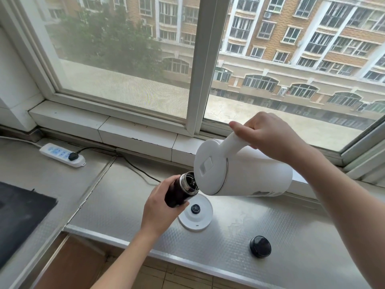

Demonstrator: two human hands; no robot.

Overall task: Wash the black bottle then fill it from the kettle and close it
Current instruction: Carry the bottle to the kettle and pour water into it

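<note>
My left hand (pixel 160 207) grips the black bottle (pixel 181 190) around its body and holds it tilted above the counter, its steel mouth uncovered and facing up and right. My right hand (pixel 268 136) is closed around the handle of the white kettle (pixel 243 170), which is tipped over to the left so its spout edge sits right at the bottle's mouth. The bottle's black cap (pixel 260 246) lies by itself on the counter at the lower right, apart from both hands.
The kettle's round white base (pixel 198 215) sits on the metal counter (pixel 229 236) just under the bottle, its black cord running left to a white power strip (pixel 62 154). A dark mat (pixel 18 217) lies at the left. The window sill and frame run behind.
</note>
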